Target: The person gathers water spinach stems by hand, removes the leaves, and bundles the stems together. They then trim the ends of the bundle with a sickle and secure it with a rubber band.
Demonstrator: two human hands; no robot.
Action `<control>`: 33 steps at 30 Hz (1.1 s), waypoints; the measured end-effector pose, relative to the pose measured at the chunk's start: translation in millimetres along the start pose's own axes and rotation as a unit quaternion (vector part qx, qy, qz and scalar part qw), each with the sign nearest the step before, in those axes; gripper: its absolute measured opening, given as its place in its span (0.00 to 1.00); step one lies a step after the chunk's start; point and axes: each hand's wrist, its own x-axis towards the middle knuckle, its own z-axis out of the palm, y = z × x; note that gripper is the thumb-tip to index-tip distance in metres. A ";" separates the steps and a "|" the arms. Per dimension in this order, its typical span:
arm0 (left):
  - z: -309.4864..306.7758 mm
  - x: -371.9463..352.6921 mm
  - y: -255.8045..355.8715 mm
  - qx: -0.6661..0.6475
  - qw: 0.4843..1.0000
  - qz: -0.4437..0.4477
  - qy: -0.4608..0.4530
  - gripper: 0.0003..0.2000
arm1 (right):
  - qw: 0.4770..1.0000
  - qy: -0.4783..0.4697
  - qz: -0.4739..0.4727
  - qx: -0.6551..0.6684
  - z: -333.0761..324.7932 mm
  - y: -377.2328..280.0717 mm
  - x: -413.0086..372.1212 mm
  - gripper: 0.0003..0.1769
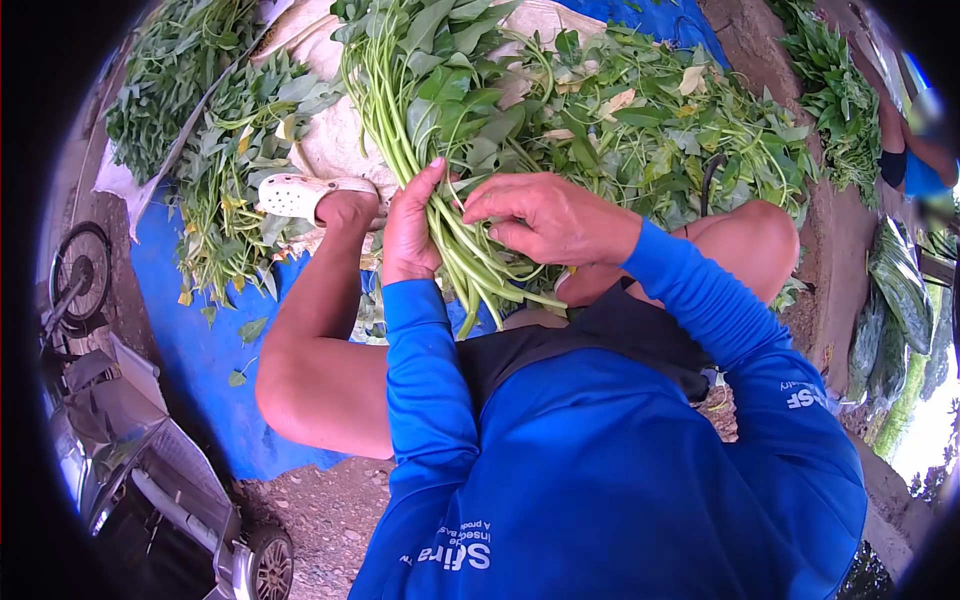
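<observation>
My left hand point(412, 225) is wrapped around the stems of a bunch of leafy greens point(385, 120) that looks like water spinach. The leaves point away from me, and the cut stem ends hang toward my lap. Close against the stems, my right hand point(560, 215) has its fingers pinched together. A thin pale strand point(455, 190) runs between the bunch and those fingertips. Most of the right palm is hidden.
Loose greens point(660, 130) lie heaped beyond my right knee, some leaves yellowed. More piles point(180, 90) are at the left, on a blue tarp point(190, 340) and pale sacking point(335, 130). A bicycle wheel point(82, 270) and a vehicle point(170, 490) stand left. Another person's arm point(925, 150) shows far right.
</observation>
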 end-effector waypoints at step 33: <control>-10.9 -10.3 15.9 -0.050 0.993 0.104 0.029 0.12 | 0.976 0.120 0.080 -0.166 4.9 -68.9 -47.6 0.19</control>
